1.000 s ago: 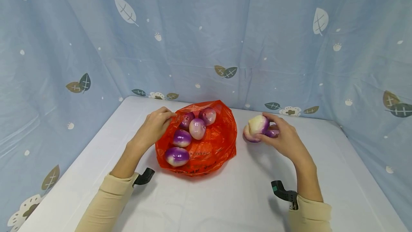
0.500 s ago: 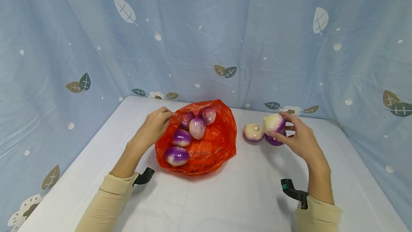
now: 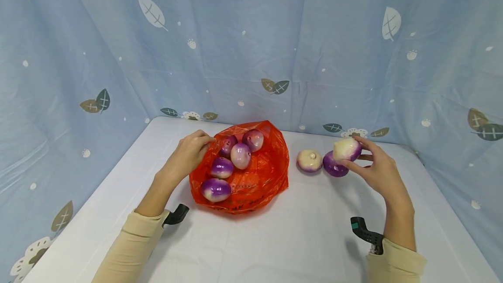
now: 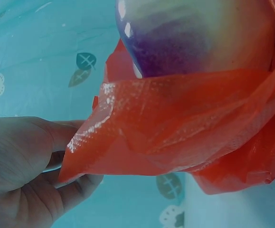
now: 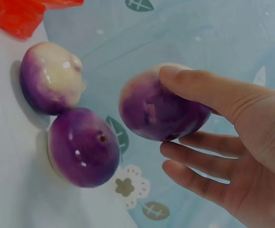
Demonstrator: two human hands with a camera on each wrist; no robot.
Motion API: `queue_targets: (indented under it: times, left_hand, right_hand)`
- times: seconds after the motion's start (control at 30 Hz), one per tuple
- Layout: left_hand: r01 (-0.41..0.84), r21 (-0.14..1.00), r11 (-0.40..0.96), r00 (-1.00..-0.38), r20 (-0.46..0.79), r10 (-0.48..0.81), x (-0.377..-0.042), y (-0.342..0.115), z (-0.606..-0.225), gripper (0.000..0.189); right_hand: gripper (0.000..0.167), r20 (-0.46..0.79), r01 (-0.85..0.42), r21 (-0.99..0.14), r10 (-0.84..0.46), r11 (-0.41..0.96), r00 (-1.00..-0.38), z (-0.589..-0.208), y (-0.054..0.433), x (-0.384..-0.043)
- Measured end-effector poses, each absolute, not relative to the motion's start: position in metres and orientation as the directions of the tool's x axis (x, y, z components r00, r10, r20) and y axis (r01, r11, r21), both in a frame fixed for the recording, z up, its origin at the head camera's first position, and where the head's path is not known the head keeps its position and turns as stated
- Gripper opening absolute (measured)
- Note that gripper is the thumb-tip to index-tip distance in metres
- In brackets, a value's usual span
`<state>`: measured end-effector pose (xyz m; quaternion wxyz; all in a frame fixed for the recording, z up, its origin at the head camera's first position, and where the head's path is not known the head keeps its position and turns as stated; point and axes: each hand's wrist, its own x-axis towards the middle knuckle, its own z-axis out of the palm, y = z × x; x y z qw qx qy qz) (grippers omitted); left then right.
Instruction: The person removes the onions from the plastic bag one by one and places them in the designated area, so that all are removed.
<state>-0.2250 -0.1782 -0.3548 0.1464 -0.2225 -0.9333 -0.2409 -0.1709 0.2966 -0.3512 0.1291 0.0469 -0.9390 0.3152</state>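
My left hand (image 3: 191,151) pinches the left rim of a red plastic bag (image 3: 261,187), which stands with its mouth wide. In the left wrist view, the bag's edge (image 4: 123,142) runs between thumb and fingers. Several glossy purple-and-white onions lie inside, among them a pale one (image 3: 241,156) and a darker one at the front (image 3: 216,190). On the right, my right hand (image 3: 381,169) holds an onion (image 5: 161,107) between thumb and fingers, raised over the table. Two more onions sit side by side below it, one cream-topped (image 3: 309,161) and one deep purple (image 3: 335,165).
A white-covered table (image 3: 251,248) carries everything. Blue curtain (image 3: 235,47) with leaf and flower prints hangs along the back and both sides. Black wrist camera mounts (image 3: 367,232) stick out from both sleeves.
My right hand has moved right with its onion, past the cream-topped one and then the deep purple one, uncovering both. The left hand and the bag stay where they were.
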Motion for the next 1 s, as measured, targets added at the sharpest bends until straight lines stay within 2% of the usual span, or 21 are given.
queue_targets:
  times: [0.5,1.0]
  left_hand:
    - [0.478,0.397,0.783,-0.865,0.37,0.341,-0.225,-0.178,-0.355,0.022]
    - [0.484,0.391,0.782,-0.861,0.374,0.346,-0.225,-0.177,-0.354,0.022]
  right_hand:
    - [0.088,0.247,-0.079,-0.562,0.075,0.824,-0.966,-0.359,0.318,-0.167]
    - [0.091,0.161,0.01,-0.566,0.122,0.824,-0.979,-0.373,0.335,-0.169]
